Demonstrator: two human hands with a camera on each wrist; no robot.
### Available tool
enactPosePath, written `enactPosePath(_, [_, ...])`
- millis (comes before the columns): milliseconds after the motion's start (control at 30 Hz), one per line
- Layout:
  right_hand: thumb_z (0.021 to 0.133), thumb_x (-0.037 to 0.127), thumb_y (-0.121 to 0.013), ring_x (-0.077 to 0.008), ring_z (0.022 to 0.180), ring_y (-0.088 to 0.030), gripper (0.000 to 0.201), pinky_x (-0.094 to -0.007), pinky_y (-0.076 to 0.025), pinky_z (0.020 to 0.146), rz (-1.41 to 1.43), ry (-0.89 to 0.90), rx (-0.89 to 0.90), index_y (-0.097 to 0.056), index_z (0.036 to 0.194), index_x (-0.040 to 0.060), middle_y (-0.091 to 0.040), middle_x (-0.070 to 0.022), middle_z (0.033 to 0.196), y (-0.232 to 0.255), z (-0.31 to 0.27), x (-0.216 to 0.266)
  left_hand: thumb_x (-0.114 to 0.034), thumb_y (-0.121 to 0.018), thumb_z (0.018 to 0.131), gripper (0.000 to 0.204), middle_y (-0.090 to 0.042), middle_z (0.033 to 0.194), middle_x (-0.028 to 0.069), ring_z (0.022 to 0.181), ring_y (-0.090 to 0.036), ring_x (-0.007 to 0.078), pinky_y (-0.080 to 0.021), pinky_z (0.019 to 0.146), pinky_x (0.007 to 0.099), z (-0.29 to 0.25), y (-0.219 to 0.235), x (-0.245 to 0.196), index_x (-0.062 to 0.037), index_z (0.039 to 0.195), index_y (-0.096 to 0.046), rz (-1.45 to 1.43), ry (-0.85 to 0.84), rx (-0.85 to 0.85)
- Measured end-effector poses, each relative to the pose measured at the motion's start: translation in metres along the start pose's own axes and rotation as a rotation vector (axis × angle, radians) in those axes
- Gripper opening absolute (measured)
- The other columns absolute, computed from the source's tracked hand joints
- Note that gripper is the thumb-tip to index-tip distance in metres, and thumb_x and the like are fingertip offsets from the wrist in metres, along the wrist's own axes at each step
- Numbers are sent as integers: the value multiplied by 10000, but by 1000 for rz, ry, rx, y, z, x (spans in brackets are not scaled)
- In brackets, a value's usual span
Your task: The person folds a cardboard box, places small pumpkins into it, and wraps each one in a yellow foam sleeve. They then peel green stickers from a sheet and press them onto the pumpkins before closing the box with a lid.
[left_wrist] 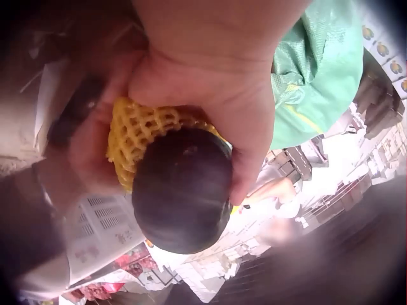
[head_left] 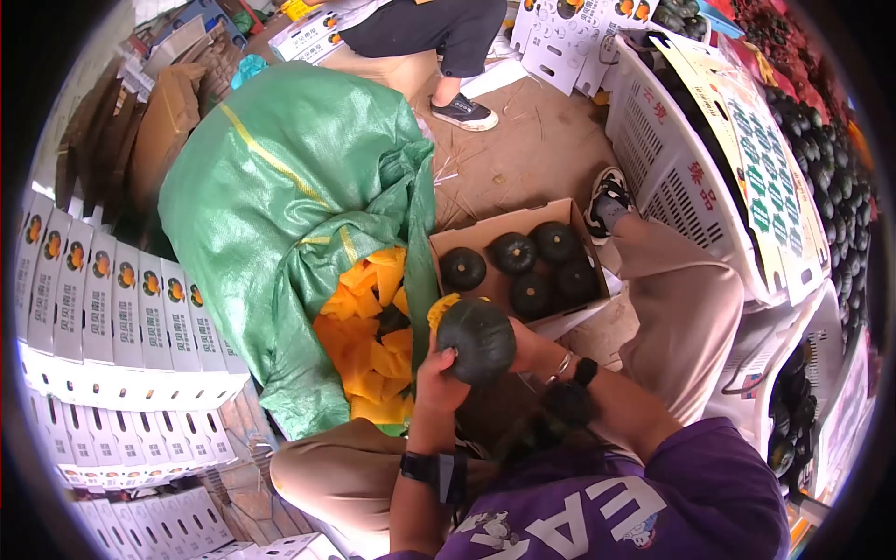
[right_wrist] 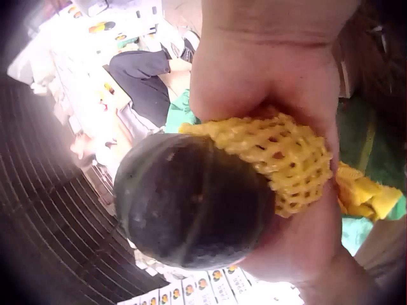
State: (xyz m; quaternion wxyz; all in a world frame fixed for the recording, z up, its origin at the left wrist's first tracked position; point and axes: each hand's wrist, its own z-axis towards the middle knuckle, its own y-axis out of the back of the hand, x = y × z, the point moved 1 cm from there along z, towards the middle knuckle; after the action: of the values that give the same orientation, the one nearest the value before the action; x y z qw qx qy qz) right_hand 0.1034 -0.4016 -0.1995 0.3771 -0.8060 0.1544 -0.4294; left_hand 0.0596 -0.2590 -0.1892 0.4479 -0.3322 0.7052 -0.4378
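Between my two hands is a dark green pumpkin (head_left: 478,343), held up over my lap. A yellow foam net sleeve (right_wrist: 286,162) covers only one side of it; in the left wrist view the netting (left_wrist: 137,136) bunches under my palm. My left hand (head_left: 439,383) grips the pumpkin, thumb across its near face. On the opposite side my right hand (head_left: 530,353) holds it, its fingers mostly hidden behind the pumpkin in the head view. Just beyond stands an open cardboard box (head_left: 448,245) with several dark green pumpkins in it, none wearing a net.
A big green woven sack (head_left: 271,159) lies at left, yellow foam nets (head_left: 373,359) spilling from its mouth. White printed cartons (head_left: 103,299) line the far left. White crates (head_left: 667,177) stand at right, pumpkins (head_left: 821,187) heaped beyond. Another person's leg (head_left: 457,56) is ahead.
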Motion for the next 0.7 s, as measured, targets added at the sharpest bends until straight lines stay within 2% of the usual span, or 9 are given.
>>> enactPosePath(67, [930, 273, -524, -142, 797, -605, 266, -319, -490, 744, 73, 17, 19, -601, 969, 22, -651, -53, 907, 12, 9, -6, -44, -641, 748, 632, -513, 1222, 117, 1108, -537, 262, -449, 940, 380, -8, -12, -4, -60, 1321, -373, 127, -39, -61])
enactPosePath(133, [917, 247, -566, -109, 754, -571, 232, -276, -468, 686, -803, 340, -370, -602, 972, 24, -645, -23, 866, 19, 15, 8, -22, -644, 752, 623, -528, 1198, 112, 1092, -544, 244, -449, 934, 363, -9, -16, -10, -47, 1315, -377, 262, -88, -129])
enactPosePath(200, [889, 189, -616, -88, 690, -523, 172, -257, -441, 624, -761, 454, -400, -589, 918, 22, -620, -18, 817, 23, 12, 1, 9, -670, 747, 613, -544, 1154, 100, 1056, -547, 197, -449, 912, 324, -7, -14, -10, -22, 1293, -392, 711, -296, -205])
enactPosePath(300, [868, 118, -631, -72, 661, -493, 125, -256, -438, 606, -663, 573, -379, -564, 860, 14, -577, -17, 738, 27, 7, -4, -14, -721, 722, 639, -535, 1139, 90, 1031, -535, 171, -448, 890, 302, -8, -12, -13, -12, 1275, -399, 759, -257, -195])
enactPosePath(400, [772, 21, -666, -172, 611, -506, 153, -292, -434, 602, -1063, 722, -538, -526, 835, 24, -521, -65, 698, 17, -10, 4, -31, -734, 718, 643, -528, 1138, 87, 1016, -538, 175, -453, 881, 302, -8, -3, -12, -15, 1267, -402, 957, -261, -206])
enactPosePath(433, [722, -19, -664, -249, 646, -517, 201, -311, -436, 618, -1171, 832, -535, -523, 856, 31, -518, -119, 761, 16, -11, 7, -31, -734, 718, 643, -528, 1138, 87, 1016, -538, 175, -453, 881, 302, -6, -3, -11, -15, 1267, -402, 953, -258, -206])
enactPosePath(533, [719, -39, -645, -271, 700, -532, 236, -299, -446, 652, -1210, 954, -566, -531, 911, 34, -505, -150, 812, 28, 0, -4, -40, -748, 709, 665, -520, 1137, 83, 1017, -529, 172, -451, 879, 298, 0, -2, -9, -21, 1273, -395, 900, -260, -287])
enactPosePath(667, [722, -61, -640, -253, 770, -556, 335, -304, -455, 698, -1338, 917, -324, -547, 1025, 47, -534, -116, 857, 14, -8, -3, -1, -709, 732, 639, -522, 1146, 85, 1015, -537, 173, -455, 885, 303, 3, 7, -16, -27, 1282, -385, 677, -372, -400])
enactPosePath(700, [744, -57, -626, -243, 805, -567, 363, -324, -463, 722, -964, 656, -196, -544, 1082, 50, -554, -86, 888, 20, -7, -4, 10, -696, 740, 632, -522, 1149, 86, 1012, -542, 172, -454, 888, 302, 2, 7, -20, -27, 1286, -381, 671, -363, -388])
